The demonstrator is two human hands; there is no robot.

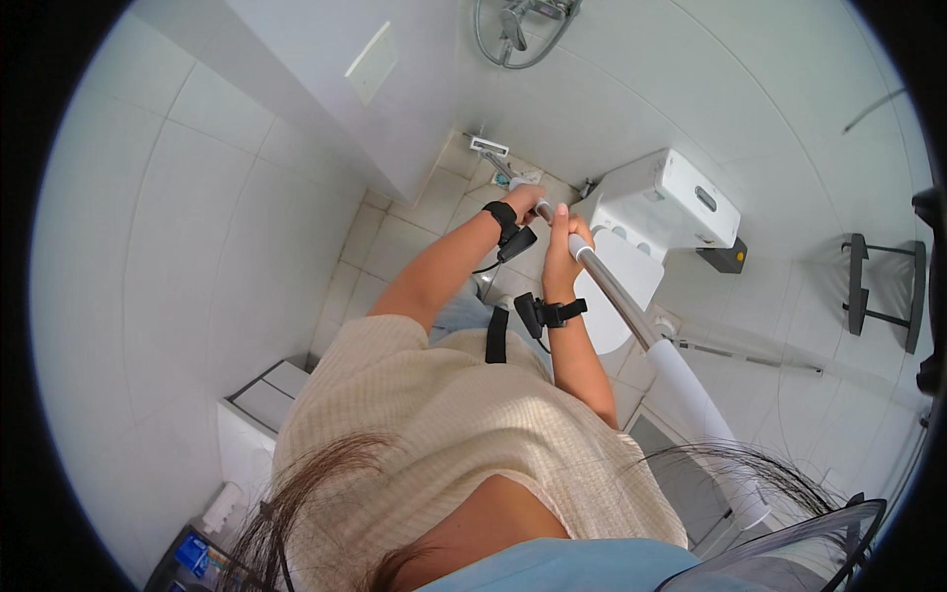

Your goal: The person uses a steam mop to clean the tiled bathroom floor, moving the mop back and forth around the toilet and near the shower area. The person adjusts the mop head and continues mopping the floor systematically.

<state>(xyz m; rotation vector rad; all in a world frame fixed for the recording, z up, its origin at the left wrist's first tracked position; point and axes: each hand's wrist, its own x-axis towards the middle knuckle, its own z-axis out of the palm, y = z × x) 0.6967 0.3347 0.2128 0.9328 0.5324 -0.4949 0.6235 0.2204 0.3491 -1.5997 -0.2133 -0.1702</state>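
Both of my hands are wrapped around a long mop-like pole (618, 294) of steel tube with white plastic sleeves. My left hand (525, 201) grips it lower down, towards the floor end. Close above it, my right hand (568, 231) holds the pole beside a white collar, its thumb lying along the shaft. The pole slants from the far floor corner back past my right side. At its far end is a white frame-shaped head (490, 146) near the wall. A small patterned item (524, 178), too small to make out, lies on the tiles beside the shaft.
A white toilet with its lid (620, 285) down and a cistern (684, 196) stands right of my hands. A grey box (725, 256) adjoins the cistern. A shower mixer (514, 26) hangs on the far wall, a dark rack (884, 292) at right. A white cabinet (248, 429) is left.
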